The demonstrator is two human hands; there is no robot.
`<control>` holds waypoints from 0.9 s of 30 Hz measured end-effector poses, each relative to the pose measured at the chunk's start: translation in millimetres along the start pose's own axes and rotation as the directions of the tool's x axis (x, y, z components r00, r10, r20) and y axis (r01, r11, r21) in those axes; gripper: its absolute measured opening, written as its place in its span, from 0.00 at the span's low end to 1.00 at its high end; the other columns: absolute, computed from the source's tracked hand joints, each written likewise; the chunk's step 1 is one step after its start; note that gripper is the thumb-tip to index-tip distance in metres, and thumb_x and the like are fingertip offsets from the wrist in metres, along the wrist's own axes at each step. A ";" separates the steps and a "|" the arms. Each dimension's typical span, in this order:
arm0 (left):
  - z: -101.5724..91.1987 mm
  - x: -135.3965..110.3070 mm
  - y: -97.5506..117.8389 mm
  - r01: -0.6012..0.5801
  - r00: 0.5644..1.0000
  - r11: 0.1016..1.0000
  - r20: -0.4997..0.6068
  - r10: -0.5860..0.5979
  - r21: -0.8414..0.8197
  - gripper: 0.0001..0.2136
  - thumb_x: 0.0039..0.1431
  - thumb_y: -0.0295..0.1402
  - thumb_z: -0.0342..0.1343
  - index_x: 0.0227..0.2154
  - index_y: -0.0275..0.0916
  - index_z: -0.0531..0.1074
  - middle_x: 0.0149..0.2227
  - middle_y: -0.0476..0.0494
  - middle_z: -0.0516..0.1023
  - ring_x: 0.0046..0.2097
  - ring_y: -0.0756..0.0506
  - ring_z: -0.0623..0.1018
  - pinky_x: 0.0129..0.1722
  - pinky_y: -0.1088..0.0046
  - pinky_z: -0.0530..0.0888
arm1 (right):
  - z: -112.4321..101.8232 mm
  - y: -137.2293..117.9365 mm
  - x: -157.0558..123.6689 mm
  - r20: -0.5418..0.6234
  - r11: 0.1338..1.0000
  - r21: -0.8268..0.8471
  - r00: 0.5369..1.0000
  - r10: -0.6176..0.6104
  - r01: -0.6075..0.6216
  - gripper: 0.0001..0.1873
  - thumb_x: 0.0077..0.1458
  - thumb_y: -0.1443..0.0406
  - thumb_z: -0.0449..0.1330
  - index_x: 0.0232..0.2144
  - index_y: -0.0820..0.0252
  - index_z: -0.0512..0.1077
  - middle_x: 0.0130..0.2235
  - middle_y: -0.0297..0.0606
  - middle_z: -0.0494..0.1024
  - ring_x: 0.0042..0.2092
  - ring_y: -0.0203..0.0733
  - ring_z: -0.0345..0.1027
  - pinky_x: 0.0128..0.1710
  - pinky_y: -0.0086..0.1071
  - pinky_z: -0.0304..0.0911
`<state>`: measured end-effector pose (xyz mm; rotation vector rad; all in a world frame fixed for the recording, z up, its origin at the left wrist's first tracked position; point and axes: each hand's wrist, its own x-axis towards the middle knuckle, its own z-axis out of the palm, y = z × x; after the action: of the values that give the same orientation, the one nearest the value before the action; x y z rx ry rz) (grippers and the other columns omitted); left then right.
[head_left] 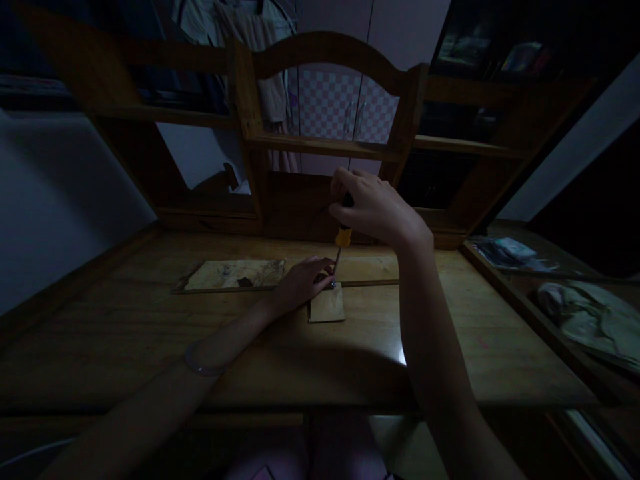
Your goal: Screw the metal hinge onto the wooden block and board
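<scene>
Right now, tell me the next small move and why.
Probably press the screwdriver lightly to check its seating before any turn: the right hand grips it from above, and its shaft slants down to the left hand, close to the small wooden piece, where it is too dark to see whether the tip is engaged.

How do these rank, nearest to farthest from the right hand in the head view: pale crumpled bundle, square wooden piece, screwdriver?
1. Screwdriver: in the right hand.
2. Square wooden piece: below, slightly left.
3. Pale crumpled bundle: far right side.
</scene>
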<state>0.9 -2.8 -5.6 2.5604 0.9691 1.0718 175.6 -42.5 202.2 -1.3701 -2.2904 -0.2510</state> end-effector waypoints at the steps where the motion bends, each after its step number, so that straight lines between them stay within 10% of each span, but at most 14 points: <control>1: 0.1 -0.1 -0.1 -0.001 1.000 1.000 -0.006 0.001 0.003 0.13 0.63 0.30 0.63 0.49 0.43 0.71 0.42 0.46 0.80 0.43 0.45 0.82 0.45 0.68 0.79 | -0.8 -0.7 -0.5 0.003 1.000 0.013 1.000 0.000 0.000 0.14 0.59 0.63 0.56 0.48 0.58 0.70 0.50 0.47 0.76 0.48 0.52 0.70 0.48 0.43 0.61; 27: 0.0 -1.2 -0.5 -0.011 1.000 1.000 -0.020 0.011 0.012 0.14 0.64 0.30 0.63 0.51 0.43 0.70 0.43 0.46 0.81 0.44 0.44 0.82 0.48 0.66 0.78 | 1.5 -0.6 -0.3 0.029 0.999 0.054 1.000 0.000 -0.001 0.14 0.59 0.63 0.57 0.48 0.57 0.69 0.50 0.47 0.75 0.48 0.52 0.69 0.49 0.44 0.62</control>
<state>0.0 -3.2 -6.5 2.5722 0.9701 1.1006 174.8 -42.5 200.7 -1.3555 -2.3032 -0.1684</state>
